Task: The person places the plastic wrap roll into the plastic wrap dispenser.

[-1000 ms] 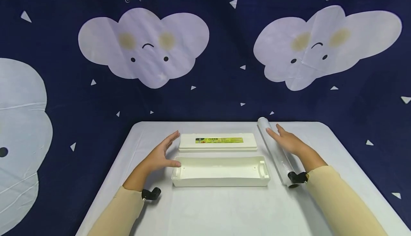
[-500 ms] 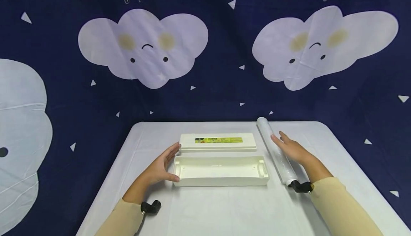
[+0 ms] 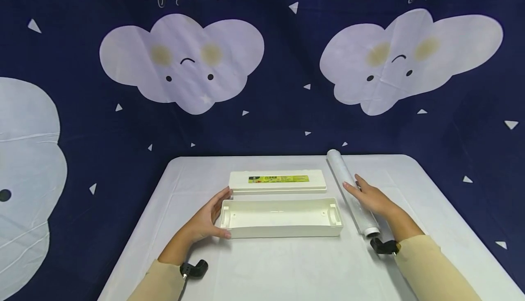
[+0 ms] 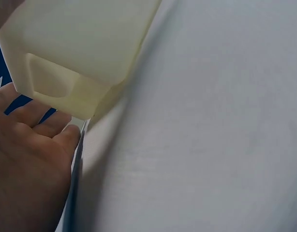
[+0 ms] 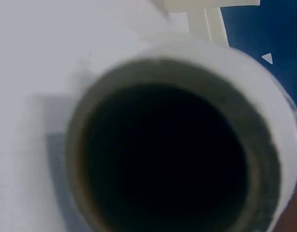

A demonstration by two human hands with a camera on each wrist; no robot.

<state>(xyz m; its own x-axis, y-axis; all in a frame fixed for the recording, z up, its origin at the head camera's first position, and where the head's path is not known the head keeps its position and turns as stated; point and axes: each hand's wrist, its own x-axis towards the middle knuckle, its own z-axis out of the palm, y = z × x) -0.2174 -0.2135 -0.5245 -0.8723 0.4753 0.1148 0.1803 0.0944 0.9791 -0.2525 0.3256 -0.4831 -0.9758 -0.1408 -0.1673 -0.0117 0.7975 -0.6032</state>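
Observation:
A long cream plastic box (image 3: 283, 232) without its cover lies on the white table, its hollow side up. My left hand (image 3: 201, 221) spreads around its left end, thumb by the front corner and fingers behind. In the left wrist view, the palm stays apart from the box's end wall (image 4: 56, 79). A roll of clear plastic wrap (image 3: 353, 201) lies slanted at the right. My right hand (image 3: 375, 199) is over the roll's middle, thumb on top and fingers along its right side. The roll's hollow core end (image 5: 163, 159) fills the right wrist view.
A matching cream lid (image 3: 238, 181) with a yellow-green label (image 3: 279, 179) lies behind the box. Behind the table (image 3: 283, 269) hangs a dark blue cloth (image 3: 287, 64) with printed clouds. Small black cameras (image 3: 194, 269) sit on both wrists.
My left hand has come down and forward around the box's left end. My right hand has slid along the roll toward me, uncovering its near end. Box and lid keep their places.

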